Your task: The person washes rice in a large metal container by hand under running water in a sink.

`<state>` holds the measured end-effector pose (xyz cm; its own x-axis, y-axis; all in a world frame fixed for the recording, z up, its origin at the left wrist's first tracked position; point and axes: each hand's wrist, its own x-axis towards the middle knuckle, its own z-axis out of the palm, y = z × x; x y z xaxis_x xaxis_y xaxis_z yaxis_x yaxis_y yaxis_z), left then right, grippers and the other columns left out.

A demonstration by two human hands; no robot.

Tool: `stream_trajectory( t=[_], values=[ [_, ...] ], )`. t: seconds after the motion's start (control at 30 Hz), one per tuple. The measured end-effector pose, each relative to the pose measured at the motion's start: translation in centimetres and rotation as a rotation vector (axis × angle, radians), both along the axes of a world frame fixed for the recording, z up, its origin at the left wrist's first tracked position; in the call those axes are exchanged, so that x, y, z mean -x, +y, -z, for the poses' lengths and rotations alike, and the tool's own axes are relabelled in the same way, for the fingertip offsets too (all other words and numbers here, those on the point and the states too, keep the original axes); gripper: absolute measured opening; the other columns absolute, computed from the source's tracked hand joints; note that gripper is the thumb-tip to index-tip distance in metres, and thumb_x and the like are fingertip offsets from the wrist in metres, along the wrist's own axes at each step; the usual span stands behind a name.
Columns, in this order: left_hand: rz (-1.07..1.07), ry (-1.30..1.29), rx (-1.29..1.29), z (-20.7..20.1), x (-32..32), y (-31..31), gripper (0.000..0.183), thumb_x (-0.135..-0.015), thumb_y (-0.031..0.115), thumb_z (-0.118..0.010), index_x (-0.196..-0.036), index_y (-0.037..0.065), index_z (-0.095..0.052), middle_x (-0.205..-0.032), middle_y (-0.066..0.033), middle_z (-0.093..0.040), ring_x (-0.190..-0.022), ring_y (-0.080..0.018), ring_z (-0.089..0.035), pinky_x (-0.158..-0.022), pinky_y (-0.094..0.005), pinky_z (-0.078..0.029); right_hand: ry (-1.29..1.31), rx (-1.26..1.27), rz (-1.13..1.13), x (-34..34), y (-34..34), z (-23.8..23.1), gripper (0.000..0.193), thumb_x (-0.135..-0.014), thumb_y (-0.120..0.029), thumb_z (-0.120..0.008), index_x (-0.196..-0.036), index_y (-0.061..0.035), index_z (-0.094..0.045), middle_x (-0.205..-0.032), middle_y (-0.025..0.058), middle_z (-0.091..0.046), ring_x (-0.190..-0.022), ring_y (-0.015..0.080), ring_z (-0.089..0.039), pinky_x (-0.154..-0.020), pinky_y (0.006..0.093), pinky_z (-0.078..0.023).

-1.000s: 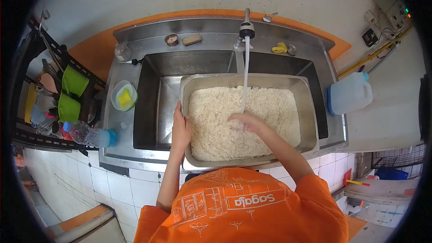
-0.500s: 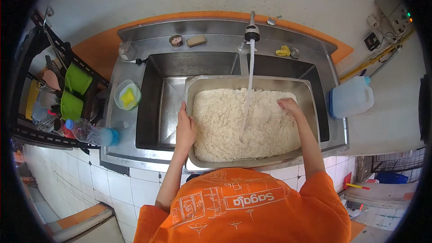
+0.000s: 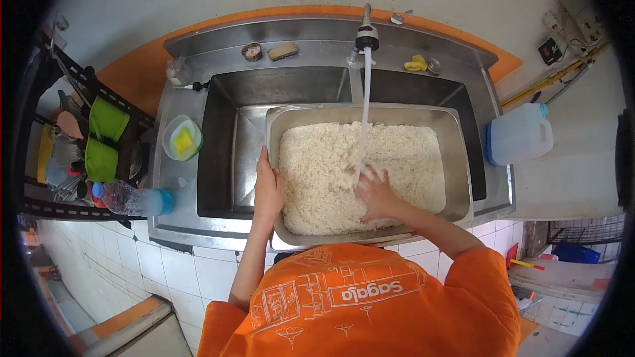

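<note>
A deep rectangular steel pan (image 3: 456, 215) filled with white rice (image 3: 317, 192) rests across the sink. Water runs from the faucet (image 3: 367, 38) in a thin stream into the rice near its middle. My left hand (image 3: 267, 188) grips the pan's left rim, its fingers along the outer wall and the thumb at the edge. Fingers spread, my right hand (image 3: 377, 197) lies on the rice just beside the falling water, with its fingertips partly blurred.
The double steel sink (image 3: 248, 152) holds the pan. On its ledges are a tub with a yellow sponge (image 3: 180, 139), a brush (image 3: 283, 51), a yellow cloth (image 3: 415, 63), a bottle (image 3: 135, 198) and a blue jug (image 3: 519, 135). A utensil rack (image 3: 99, 145) stands at left.
My right hand has swept from the right part of the rice toward the middle, beside the stream, and its fingers have spread. My left hand stays at the pan's left rim.
</note>
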<state>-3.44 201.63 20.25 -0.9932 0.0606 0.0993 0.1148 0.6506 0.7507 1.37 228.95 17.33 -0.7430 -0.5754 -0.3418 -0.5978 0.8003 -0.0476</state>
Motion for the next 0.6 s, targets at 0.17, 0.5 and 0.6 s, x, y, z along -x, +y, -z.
stream_trajectory(
  t=[0.17, 0.5, 0.6],
  values=[
    [0.005, -0.016, -0.017, 0.2, 0.4, 0.3, 0.051, -0.089, 0.003, -0.036, -0.137, -0.003, -0.020, -0.135, -0.0264, -0.032, -0.121, -0.0405, -0.039, -0.099, -0.0415, -0.035, 0.046, 0.102, 0.497, 2.5, 0.1, 5.4, 0.064, -0.062, -0.028, -0.073, -0.122, -0.0146, -0.053, -0.141, 0.0212, -0.023, -0.121, 0.0433, -0.036, -0.096, 0.0538, -0.037],
    [0.007, 0.041, -0.052, 0.8, 0.2, -0.4, 0.051, -0.089, 0.005, -0.038, -0.136, -0.003, -0.021, -0.133, -0.0268, -0.034, -0.120, -0.0409, -0.039, -0.099, -0.0412, -0.036, -0.804, 1.133, 1.037, 6.2, -1.3, 0.5, 0.051, -0.072, -0.016, -0.067, -0.116, 0.0039, -0.052, -0.107, 0.0124, -0.058, -0.097, 0.0196, -0.055, -0.085, 0.0317, -0.044],
    [0.019, 0.060, -0.062, 1.2, 0.3, -0.4, 0.051, -0.089, 0.005, -0.039, -0.136, -0.003, -0.021, -0.133, -0.0268, -0.034, -0.119, -0.0410, -0.040, -0.098, -0.0413, -0.036, -0.841, 1.237, 1.109, 7.1, -0.6, -1.9, 0.052, -0.074, -0.015, -0.066, -0.120, 0.0030, -0.049, -0.109, 0.0124, -0.057, -0.098, 0.0196, -0.055, -0.087, 0.0305, -0.041]
  ],
)
